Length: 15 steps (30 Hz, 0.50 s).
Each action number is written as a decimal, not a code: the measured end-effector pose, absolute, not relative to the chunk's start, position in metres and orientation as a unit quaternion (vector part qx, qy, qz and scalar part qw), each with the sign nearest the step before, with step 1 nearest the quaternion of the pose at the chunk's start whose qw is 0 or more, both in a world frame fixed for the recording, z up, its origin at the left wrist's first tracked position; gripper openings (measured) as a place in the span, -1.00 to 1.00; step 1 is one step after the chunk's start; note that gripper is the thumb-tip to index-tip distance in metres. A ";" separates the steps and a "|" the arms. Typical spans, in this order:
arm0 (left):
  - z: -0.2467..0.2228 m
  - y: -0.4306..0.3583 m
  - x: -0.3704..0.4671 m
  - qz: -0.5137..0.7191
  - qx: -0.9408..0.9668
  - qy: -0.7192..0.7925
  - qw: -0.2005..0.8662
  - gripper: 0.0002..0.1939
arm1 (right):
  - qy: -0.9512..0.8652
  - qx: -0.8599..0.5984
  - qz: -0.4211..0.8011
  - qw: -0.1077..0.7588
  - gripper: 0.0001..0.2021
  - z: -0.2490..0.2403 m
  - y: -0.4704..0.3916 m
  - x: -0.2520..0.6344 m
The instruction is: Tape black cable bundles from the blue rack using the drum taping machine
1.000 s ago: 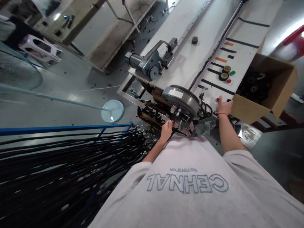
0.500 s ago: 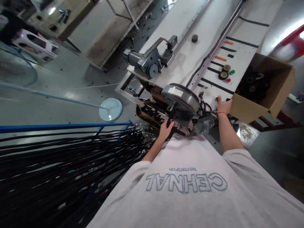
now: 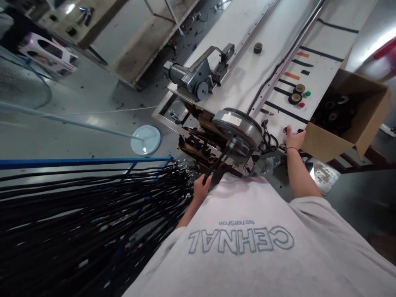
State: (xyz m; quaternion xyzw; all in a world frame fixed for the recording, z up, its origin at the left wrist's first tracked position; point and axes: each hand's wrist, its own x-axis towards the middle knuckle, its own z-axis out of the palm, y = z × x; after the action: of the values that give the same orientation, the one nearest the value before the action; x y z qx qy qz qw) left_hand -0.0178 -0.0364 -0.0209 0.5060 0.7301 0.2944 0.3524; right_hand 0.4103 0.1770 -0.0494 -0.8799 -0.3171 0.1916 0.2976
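Note:
My left hand (image 3: 201, 187) is closed around a black cable (image 3: 219, 160), low in front of my shirt. The cable runs up at a slant into a round drum-shaped machine head (image 3: 238, 128) at the table's near end. Its centre looks blurred. My right hand (image 3: 295, 138) lies on the near right corner of the white table (image 3: 278, 117), thumb and fingers apart. A small reddish knob (image 3: 285, 130) is by the thumb; whether they touch is unclear. Black-handled scissors (image 3: 270, 142) lie between the drum and my right hand.
A motor unit (image 3: 188, 80) stands left of the drum. Tape rolls (image 3: 295, 98), a green button (image 3: 307, 94) and a red button (image 3: 301, 105) are on the table. A cardboard box (image 3: 328, 142) stands at the right. Many black cables (image 3: 93, 214) hang on a blue rack (image 3: 77, 162) at left.
My left hand has moved down and left, away from the drum, drawing out more of the black cable. My right hand has stayed at the table corner.

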 end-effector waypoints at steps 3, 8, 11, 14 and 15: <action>-0.010 -0.027 -0.009 0.294 0.511 0.737 0.330 -0.63 | -0.291 -0.893 0.181 0.292 -0.19 -0.050 0.178 0.410; -0.007 -0.011 0.001 0.300 0.524 0.727 0.327 -0.62 | -0.286 -0.894 0.184 0.293 -0.21 -0.048 0.178 0.406; -0.008 0.000 0.008 0.305 0.531 0.716 0.335 -0.64 | -0.283 -0.892 0.189 0.296 -0.19 -0.048 0.177 0.406; -0.009 0.012 0.016 0.303 0.532 0.711 0.345 -0.65 | -0.283 -0.891 0.190 0.300 -0.20 -0.048 0.176 0.405; -0.009 0.017 0.020 0.303 0.533 0.708 0.349 -0.65 | -0.284 -0.891 0.188 0.302 -0.20 -0.049 0.176 0.405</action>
State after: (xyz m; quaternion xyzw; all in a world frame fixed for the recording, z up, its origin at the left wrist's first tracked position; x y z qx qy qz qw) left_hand 0.0197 0.0169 -0.0094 0.5335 0.7083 0.3029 0.3492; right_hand 0.4054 0.1760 -0.0489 -0.8905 -0.2837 0.1876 0.3021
